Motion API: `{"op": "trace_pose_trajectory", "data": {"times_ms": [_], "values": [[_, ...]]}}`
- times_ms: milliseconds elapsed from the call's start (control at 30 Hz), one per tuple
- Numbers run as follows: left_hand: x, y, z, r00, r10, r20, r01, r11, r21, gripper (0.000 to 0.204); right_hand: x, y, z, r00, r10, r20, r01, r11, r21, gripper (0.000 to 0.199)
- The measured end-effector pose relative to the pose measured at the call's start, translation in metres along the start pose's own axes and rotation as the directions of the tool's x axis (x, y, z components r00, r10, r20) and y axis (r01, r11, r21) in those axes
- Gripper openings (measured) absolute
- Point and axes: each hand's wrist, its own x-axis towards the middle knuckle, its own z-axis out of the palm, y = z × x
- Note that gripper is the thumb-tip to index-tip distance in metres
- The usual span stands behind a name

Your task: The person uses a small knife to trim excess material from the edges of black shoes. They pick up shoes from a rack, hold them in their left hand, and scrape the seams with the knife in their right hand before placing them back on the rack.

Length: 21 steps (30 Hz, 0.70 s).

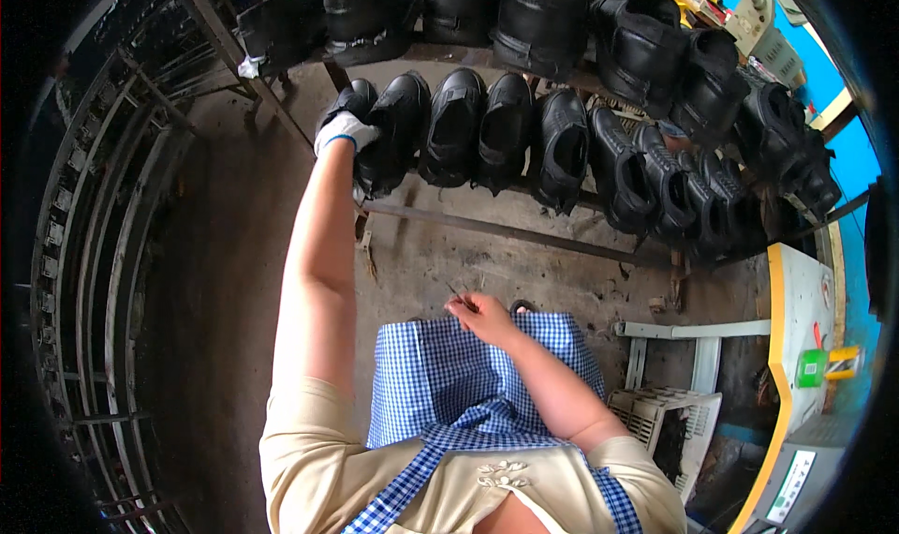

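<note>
My left hand (346, 133), in a white glove with a blue cuff, reaches out to the left end of the lower rack. It is closed on the heel end of a black shoe (356, 96); its fingertips are partly hidden. Right beside it stands another black shoe (399, 126), toe pointing away. My right hand (482, 318) is bare and held low in front of the checked apron (449, 365). Its fingers are closed round a thin dark pointed tool (456, 294), of which only the slim tip shows.
A metal rack (487, 227) carries two rows of black shoes across the far side. Dark metal rails (103, 253) stand at the left. To the right are a white crate (660, 407), a yellow-edged table (796, 300) with a green-and-yellow item (815, 367), and a grey box (815, 464).
</note>
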Motion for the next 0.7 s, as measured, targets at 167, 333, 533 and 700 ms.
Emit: {"op": "trace_pose_trajectory", "data": {"times_ms": [167,333,533,700], "values": [[-0.002,-0.026,0.033,0.946,0.026,-0.323,-0.07,0.99,-0.125,0.035,0.002,0.01,0.001,0.999,0.006,-0.035,-0.004,0.998,0.058,0.03],[-0.082,-0.073,0.032,0.984,-0.145,-0.106,0.147,0.989,0.01,0.035,0.001,0.017,-0.006,0.969,-0.129,-0.209,0.163,0.974,0.157,0.026],[-0.298,-0.105,0.01,0.914,0.138,-0.383,-0.115,0.99,0.084,0.016,-0.044,-0.056,-0.015,0.975,-0.197,-0.102,0.221,0.897,0.383,0.056],[-0.427,-0.04,-0.038,0.982,-0.12,0.145,0.181,0.384,-0.905,0.049,-0.104,-0.079,0.029,0.975,-0.222,0.028,0.19,0.888,0.419,0.067]]}}
